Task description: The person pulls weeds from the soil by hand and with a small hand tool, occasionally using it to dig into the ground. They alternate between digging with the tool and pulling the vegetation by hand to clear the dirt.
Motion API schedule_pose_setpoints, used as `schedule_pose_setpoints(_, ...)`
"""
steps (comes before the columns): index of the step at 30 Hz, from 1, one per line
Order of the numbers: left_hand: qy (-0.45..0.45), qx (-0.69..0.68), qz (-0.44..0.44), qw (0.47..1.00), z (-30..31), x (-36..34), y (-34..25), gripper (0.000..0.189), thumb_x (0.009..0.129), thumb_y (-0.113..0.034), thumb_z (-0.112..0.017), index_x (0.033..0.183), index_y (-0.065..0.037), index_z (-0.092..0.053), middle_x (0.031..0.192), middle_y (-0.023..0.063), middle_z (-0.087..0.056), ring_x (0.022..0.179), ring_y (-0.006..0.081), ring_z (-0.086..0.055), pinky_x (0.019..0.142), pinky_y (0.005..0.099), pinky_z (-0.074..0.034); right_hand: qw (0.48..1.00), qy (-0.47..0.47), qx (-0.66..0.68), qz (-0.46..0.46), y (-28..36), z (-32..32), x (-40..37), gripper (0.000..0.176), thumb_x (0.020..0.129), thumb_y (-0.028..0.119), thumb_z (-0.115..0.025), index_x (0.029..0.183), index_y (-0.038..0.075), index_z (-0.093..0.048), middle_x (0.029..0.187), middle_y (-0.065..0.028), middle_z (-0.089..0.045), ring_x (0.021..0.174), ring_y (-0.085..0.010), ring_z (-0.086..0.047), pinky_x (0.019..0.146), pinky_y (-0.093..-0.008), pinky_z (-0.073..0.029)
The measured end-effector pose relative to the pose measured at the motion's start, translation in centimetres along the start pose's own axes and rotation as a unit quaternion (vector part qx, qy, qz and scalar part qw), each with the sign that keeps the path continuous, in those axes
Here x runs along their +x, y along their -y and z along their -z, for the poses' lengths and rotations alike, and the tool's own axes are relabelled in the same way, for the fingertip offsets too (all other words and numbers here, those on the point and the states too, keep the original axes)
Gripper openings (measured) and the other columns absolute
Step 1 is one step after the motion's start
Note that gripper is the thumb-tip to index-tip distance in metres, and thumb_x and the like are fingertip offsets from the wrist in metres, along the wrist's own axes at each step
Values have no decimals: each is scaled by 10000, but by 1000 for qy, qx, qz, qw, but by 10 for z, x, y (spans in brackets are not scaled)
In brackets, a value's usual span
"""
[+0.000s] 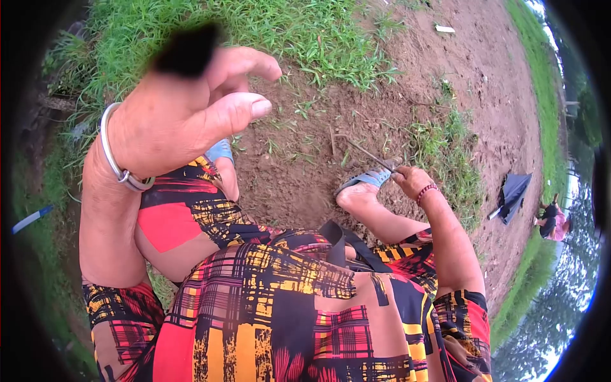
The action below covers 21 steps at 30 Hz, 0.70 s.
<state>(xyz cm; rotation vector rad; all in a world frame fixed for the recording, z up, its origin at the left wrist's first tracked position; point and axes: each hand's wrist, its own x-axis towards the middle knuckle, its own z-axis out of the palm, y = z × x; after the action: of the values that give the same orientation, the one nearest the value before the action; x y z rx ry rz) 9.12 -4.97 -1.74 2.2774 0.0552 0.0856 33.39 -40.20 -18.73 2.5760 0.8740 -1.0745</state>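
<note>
My left hand (197, 105) is raised close to the camera at the upper left, thumb and fingers apart with nothing between them; a dark blot hides part of it. A pale bangle (109, 143) circles that wrist. On the right, my right hand (412, 181) is closed round the handle end of a thin metal tool (366, 151), whose bent tip lies over the bare soil (293, 172). Beneath that hand is a blue sandal (369, 178) on one foot. The other blue sandal (219, 150) shows partly behind my left wrist.
Green grass (305, 38) borders the soil at the top, with weeds (445, 146) at the right. Farther right lie a dark umbrella (512, 194) and a person (555, 221). A white piece (445, 28) lies on the dirt; a blue-white strip (32, 218) is far left.
</note>
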Motion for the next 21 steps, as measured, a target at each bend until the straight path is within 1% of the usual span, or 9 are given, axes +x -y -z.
schedule_pose_setpoints(4, -2, -29, 29, 999, 3, -6, 2, 338, 831, -172, -551, 1117, 6, -522, 648, 4, -488, 554, 61, -435, 505, 218, -366, 996, -33, 17, -77, -54, 8, 3, 349, 842, 355, -485, 1027, 91, -616, 1009, -189, -608, 976, -332, -566, 850, -404, -442)
schedule_pose_setpoints(6, 6, -20, 29, 999, 3, -6, 2, 337, 832, -171, -553, 1117, 5, -523, 652, 6, -489, 555, 62, -439, 506, 217, -369, 971, -74, -74, -217, -87, 26, -11, 339, 833, 339, -462, 1051, 126, -611, 1051, -178, -598, 999, -330, -562, 866, -409, -441)
schedule_pose_setpoints(8, -1, -38, 35, 999, 3, -9, 2, 325, 832, -163, -552, 1112, 2, -528, 642, 7, -489, 554, 68, -445, 507, 218, -374, 932, -105, -75, -337, -143, 36, -26, 335, 826, 305, -462, 1051, 98, -601, 1080, -178, -588, 1001, -327, -565, 874, -420, -439)
schedule_pose_setpoints(11, 10, -113, 72, 991, 2, -8, -1, 317, 828, -160, -555, 1103, -2, -534, 640, 14, -510, 556, 75, -470, 510, 222, -390, 938, -118, -110, -308, -201, 49, -64, 361, 810, 334, -497, 1022, 64, -607, 1013, -215, -598, 967, -347, -572, 837, -419, -453)
schedule_pose_setpoints(14, 32, -92, 60, 993, 4, -2, -6, 312, 822, -154, -559, 1095, -5, -539, 647, 21, -537, 562, 82, -499, 515, 229, -410, 950, -134, -93, -267, -209, 57, -90, 371, 783, 364, -544, 851, 15, -648, 867, -247, -616, 871, -356, -600, 786, -415, -462)
schedule_pose_setpoints(16, 29, -59, 23, 998, 4, 5, -7, 308, 815, -143, -564, 1090, -5, -542, 658, 26, -553, 565, 85, -513, 517, 236, -421, 958, -135, 13, -252, -199, 57, -94, 387, 780, 370, -552, 806, -3, -650, 795, -252, -616, 826, -364, -607, 755, -422, -464)
schedule_pose_setpoints(18, 47, -49, 55, 996, 2, 11, -9, 302, 813, -136, -564, 1085, -4, -545, 655, 32, -558, 560, 92, -518, 517, 243, -425, 939, -165, 139, -269, -195, 38, -80, 384, 801, 363, -565, 722, -9, -615, 638, -177, -606, 589, -267, -603, 579, -376, -475)
schedule_pose_setpoints(20, 45, -5, 18, 999, 0, 18, -9, 297, 812, -138, -567, 1076, -5, -547, 646, 43, -565, 547, 102, -525, 508, 252, -425, 910, -161, 295, -244, -159, 31, -76, 301, 835, 289, -556, 776, -1, -613, 569, -59, -552, 483, -151, -525, 471, -288, -421)
schedule_pose_setpoints(21, 55, -8, 30, 998, -2, 21, -11, 293, 811, -140, -569, 1072, -7, -549, 638, 48, -566, 539, 107, -527, 503, 257, -424, 894, -173, 357, -210, -141, 26, -71, 290, 837, 280, -570, 746, 5, -591, 581, -53, -555, 474, -129, -509, 455, -282, -407)
